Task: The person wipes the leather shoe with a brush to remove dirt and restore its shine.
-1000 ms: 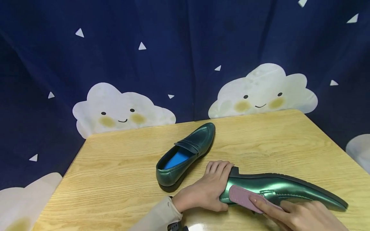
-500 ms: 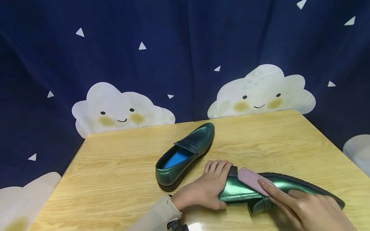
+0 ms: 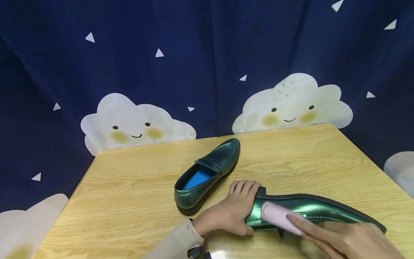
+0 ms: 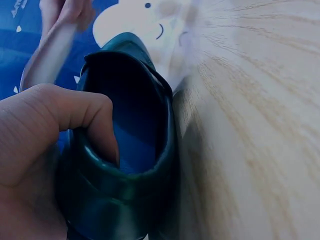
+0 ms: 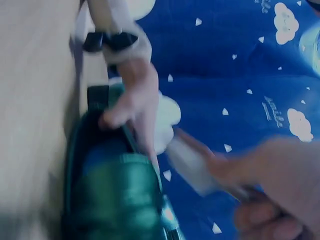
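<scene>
At the near edge, low on the right, the right hand [image 3: 349, 237] grasps a pink brush [image 3: 279, 218], its index finger laid along the brush's back. Both are blurred. Low in the middle, a beige sleeve [image 3: 178, 241] reaches in, with a black wrist strap [image 3: 195, 253] below its cuff.

Just beyond, the left hand [image 3: 237, 212] grips the heel end of a metallic green loafer [image 3: 312, 207]; the left wrist view shows its thumb hooked over the rim, down inside the shoe. The other fingers lie over the heel block side. This loafer rests on its side on the desk [image 3: 129, 190], opening toward the person, black sole [image 3: 323, 200] facing away and toe pointing right. In the head view the brush overlaps the upper side of the shoe, between the heel and the front; whether it touches the leather cannot be told.

Farther back and to the left, a second green loafer [image 3: 223, 158] stands upright on its sole, apart from the left hand, toe aimed away and slightly right, with a bright blue insole [image 3: 198, 178] showing.

Behind the desk's far edge hangs a navy curtain [image 3: 207, 64], printed with small white triangles [image 3: 159, 53] and smiling white clouds [image 3: 139, 111] with yellow cheeks.
</scene>
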`<state>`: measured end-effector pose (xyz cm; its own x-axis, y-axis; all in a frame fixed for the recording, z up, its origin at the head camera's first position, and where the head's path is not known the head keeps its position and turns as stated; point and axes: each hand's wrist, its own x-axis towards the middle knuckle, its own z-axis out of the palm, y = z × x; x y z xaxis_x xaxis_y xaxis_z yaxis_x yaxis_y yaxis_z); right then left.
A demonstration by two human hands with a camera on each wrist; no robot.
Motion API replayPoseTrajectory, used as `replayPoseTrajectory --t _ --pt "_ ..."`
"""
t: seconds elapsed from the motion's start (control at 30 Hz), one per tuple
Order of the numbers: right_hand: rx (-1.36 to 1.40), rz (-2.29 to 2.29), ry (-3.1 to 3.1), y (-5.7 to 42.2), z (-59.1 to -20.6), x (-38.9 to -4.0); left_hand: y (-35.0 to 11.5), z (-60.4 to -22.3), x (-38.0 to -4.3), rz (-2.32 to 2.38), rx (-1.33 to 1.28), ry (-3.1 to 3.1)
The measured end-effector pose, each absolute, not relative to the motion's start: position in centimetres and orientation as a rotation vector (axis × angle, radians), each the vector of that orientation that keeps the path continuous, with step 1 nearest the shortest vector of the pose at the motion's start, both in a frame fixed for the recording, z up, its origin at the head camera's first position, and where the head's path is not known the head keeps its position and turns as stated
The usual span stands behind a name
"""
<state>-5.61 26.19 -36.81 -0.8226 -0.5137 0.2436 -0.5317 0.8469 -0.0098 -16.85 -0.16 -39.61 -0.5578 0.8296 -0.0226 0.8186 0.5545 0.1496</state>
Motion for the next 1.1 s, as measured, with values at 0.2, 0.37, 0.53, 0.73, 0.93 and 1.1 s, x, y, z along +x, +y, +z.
replayPoseTrajectory --t 0.2,0.37,0.53,0.73,0.93,1.1 --pt "0.374 -0.170 -2.973 27.3 -36.2 -6.1 -0.3 -39.7 -16.9 0.184 1.436 2.697" --pt "0.541 -0.117 -3.144 27.2 -36.5 -5.9 -0.2 -39.7 -16.8 0.169 1.439 2.703" --pt "0.906 0.134 -2.908 26.6 -37.3 -5.3 -0.2 -39.6 -16.9 0.176 1.435 2.704" --pt "0.884 0.192 -2.796 27.0 -36.4 -5.7 -0.2 -39.7 -16.8 0.181 1.413 2.705" --pt "0.519 -0.013 -2.896 27.3 -36.4 -6.4 -0.3 -39.9 -16.7 0.209 1.421 2.688" --pt "0.681 0.028 -2.947 27.2 -37.6 -5.9 -0.2 -39.8 -16.6 0.214 1.442 2.691"
